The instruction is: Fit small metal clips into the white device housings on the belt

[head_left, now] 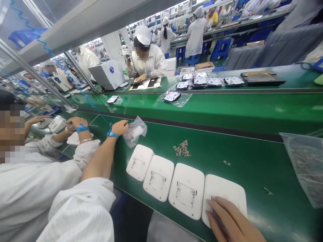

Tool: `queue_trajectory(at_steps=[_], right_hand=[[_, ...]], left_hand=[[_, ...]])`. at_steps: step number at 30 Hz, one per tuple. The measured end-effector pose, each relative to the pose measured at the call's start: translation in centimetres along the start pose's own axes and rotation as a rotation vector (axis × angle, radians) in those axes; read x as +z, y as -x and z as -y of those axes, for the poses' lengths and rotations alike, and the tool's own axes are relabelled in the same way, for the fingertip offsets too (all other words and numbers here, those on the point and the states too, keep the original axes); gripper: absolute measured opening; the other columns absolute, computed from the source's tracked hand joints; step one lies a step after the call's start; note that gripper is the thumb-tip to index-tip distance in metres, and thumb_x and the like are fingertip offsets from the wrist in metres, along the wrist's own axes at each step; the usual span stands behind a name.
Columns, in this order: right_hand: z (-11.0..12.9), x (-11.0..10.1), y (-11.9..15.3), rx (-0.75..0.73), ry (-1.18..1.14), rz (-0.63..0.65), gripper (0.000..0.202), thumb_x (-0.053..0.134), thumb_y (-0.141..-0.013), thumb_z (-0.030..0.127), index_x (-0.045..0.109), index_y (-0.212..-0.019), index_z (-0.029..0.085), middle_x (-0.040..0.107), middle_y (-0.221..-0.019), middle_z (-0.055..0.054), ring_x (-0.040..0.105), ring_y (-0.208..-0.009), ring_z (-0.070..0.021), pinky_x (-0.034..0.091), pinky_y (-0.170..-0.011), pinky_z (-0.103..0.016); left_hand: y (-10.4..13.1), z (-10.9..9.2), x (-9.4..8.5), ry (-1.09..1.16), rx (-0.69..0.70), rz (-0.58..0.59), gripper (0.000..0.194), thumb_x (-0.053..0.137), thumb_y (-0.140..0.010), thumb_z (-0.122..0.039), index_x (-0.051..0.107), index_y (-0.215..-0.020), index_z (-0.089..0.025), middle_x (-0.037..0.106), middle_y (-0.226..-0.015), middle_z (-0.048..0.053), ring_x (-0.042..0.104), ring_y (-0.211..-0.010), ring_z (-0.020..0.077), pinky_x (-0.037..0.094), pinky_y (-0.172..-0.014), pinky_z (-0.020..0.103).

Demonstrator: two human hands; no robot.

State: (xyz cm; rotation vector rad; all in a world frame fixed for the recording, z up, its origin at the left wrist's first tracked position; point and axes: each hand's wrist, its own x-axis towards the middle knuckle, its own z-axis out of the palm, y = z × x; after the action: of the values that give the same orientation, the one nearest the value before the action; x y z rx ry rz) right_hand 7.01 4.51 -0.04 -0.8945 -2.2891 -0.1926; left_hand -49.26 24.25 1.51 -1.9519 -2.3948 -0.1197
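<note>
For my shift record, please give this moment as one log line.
left hand: at clear bag, grip hidden; right hand: on rightmost white housing; three other housings: alongside in row; metal parts: loose pile

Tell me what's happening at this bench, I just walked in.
The person's right hand has its fingers on the rightmost white casing in a row of four; what lies under the fingers is hidden. The left hand is at the edge of a clear plastic bag farther along the green bench. A pile of small metal pieces lies beyond the row.
</note>
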Motion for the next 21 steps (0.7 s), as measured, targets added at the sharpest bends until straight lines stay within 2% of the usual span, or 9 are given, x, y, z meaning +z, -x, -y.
queue_trajectory(at_steps=[5,12,17,21], right_hand=[[0.3,-0.2,0.0,0.018,0.031,0.018,0.035,0.036,-0.106,0.035,0.064,-0.110,0.014,0.071,-0.104,-0.013,0.071,-0.089,-0.0204,0.057,-0.070,-0.031],[0.5,-0.3,0.7,0.019,0.026,0.050,0.034,0.037,-0.106,0.033,0.064,-0.113,0.013,0.071,-0.108,-0.012,0.070,-0.095,-0.0209,0.057,-0.078,-0.031],[0.1,-0.3,1.1,-0.065,0.044,0.036,0.033,0.037,-0.106,0.029,0.066,-0.111,0.015,0.073,-0.109,-0.010,0.069,-0.099,-0.0215,0.056,-0.081,-0.032],[0.1,-0.3,0.8,-0.149,0.045,-0.012,0.032,0.036,-0.105,0.021,0.068,-0.105,0.016,0.073,-0.105,-0.008,0.069,-0.097,-0.0220,0.054,-0.082,-0.033]], left_hand=[[-0.6,-0.4,-0.3,0.015,-0.176,0.003,0.038,0.062,-0.095,-0.041,0.059,-0.126,-0.018,0.061,-0.126,0.010,0.063,-0.109,0.0227,0.056,-0.092,0.044],[-1.9,-0.5,-2.5,0.080,-0.269,0.007,0.038,0.062,-0.095,-0.042,0.061,-0.123,-0.017,0.062,-0.126,0.008,0.063,-0.108,0.0241,0.057,-0.091,0.044],[-1.1,0.0,-4.6,0.070,-0.342,-0.084,0.039,0.062,-0.094,-0.042,0.060,-0.124,-0.017,0.062,-0.126,0.008,0.063,-0.108,0.0242,0.057,-0.091,0.044],[-0.1,-1.2,-6.4,0.043,-0.331,-0.176,0.036,0.061,-0.096,-0.041,0.060,-0.125,-0.019,0.061,-0.127,0.010,0.063,-0.108,0.0223,0.056,-0.092,0.044]])
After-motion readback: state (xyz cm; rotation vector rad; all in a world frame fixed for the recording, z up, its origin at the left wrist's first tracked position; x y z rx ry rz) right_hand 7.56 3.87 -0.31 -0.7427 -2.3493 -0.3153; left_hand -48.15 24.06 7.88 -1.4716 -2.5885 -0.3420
